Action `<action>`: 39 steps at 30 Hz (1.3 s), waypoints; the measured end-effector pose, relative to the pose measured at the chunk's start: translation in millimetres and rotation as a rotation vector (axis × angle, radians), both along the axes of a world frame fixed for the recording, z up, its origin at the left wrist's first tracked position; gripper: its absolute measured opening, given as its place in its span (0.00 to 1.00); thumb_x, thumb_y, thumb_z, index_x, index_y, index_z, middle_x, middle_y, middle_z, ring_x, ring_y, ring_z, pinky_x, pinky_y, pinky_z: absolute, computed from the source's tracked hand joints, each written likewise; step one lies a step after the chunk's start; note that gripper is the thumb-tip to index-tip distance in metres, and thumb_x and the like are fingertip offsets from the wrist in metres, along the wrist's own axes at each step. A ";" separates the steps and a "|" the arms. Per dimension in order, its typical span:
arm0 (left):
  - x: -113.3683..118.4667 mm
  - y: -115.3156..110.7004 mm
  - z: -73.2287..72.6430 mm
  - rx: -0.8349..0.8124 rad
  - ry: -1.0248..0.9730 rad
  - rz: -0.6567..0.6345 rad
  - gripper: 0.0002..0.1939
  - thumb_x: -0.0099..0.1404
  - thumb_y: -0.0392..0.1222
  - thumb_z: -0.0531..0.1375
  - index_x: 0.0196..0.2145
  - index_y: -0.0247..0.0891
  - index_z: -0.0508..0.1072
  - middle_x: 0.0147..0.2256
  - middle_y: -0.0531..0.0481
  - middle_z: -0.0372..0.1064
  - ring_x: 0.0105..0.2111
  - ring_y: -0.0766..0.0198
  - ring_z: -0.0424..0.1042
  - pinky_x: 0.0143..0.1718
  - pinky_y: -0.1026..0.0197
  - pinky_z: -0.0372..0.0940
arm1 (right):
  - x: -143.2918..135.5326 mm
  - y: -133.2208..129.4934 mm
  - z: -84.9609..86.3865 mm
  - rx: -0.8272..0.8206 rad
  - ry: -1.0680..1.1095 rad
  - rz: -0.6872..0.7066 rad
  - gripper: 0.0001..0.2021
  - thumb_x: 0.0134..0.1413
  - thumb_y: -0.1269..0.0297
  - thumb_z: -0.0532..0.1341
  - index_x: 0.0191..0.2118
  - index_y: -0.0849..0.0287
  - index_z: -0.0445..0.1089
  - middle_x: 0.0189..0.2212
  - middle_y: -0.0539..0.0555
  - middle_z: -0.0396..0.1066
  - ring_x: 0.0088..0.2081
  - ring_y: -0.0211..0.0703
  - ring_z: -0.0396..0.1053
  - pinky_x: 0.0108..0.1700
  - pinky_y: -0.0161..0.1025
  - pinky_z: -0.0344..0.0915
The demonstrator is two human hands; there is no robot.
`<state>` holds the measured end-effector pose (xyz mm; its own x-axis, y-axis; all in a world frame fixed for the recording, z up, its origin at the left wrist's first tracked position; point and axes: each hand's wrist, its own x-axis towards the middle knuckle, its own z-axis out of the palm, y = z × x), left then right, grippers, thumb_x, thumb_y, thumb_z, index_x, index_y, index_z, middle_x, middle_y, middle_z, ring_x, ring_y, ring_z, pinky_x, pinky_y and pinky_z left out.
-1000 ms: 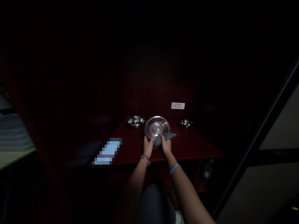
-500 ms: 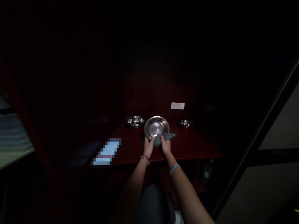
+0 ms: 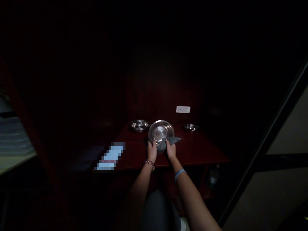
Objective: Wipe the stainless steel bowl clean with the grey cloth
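Note:
A shiny steel bowl (image 3: 160, 130) is held tilted above the dark red desk (image 3: 190, 150), its inside facing me. My left hand (image 3: 151, 150) grips the lower left rim, thumb over the inside and fingers hidden behind. At the lower right rim my right hand (image 3: 171, 150) is closed on a grey cloth (image 3: 173, 140), which lies against the bowl's edge. One corner of the cloth sticks out to the right.
Behind on the left stands a steel basin (image 3: 139, 125), and a smaller steel bowl (image 3: 191, 128) sits at right. A white socket panel (image 3: 183, 109) is on the back wall. A blurred-out bright rectangle (image 3: 110, 157) lies at the desk's left. Below right, a jar-like container (image 3: 213, 178) shows dimly.
My left thumb has moved up onto the bowl's inside. The bowl has turned or shifted very slightly left; my right hand and the cloth stay nearly in place.

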<state>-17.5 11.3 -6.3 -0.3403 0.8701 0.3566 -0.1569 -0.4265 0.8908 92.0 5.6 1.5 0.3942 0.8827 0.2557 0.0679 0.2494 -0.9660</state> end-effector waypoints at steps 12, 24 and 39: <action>2.0 -2.5 1.9 0.001 0.058 0.020 0.32 0.59 0.43 0.62 0.60 0.35 0.60 0.54 0.39 0.68 0.55 0.55 0.68 0.59 0.54 0.59 | -0.3 3.1 -3.7 -0.011 0.023 0.022 0.20 0.52 0.54 0.60 0.43 0.66 0.77 0.42 0.64 0.78 0.47 0.51 0.76 0.48 0.39 0.69; 1.3 -0.1 -0.4 0.014 0.051 -0.046 0.29 0.60 0.43 0.62 0.58 0.38 0.62 0.52 0.42 0.71 0.52 0.57 0.70 0.58 0.54 0.60 | 0.3 3.2 -4.5 -0.061 -0.005 0.042 0.22 0.53 0.50 0.60 0.41 0.67 0.77 0.40 0.65 0.78 0.43 0.52 0.77 0.44 0.38 0.70; 1.3 -9.7 15.5 -0.020 -0.098 0.027 0.29 0.70 0.56 0.47 0.58 0.32 0.65 0.56 0.34 0.67 0.57 0.54 0.67 0.58 0.55 0.60 | -0.1 7.0 -7.9 0.007 -0.027 0.019 0.20 0.52 0.53 0.61 0.43 0.65 0.77 0.43 0.63 0.78 0.47 0.50 0.76 0.49 0.39 0.69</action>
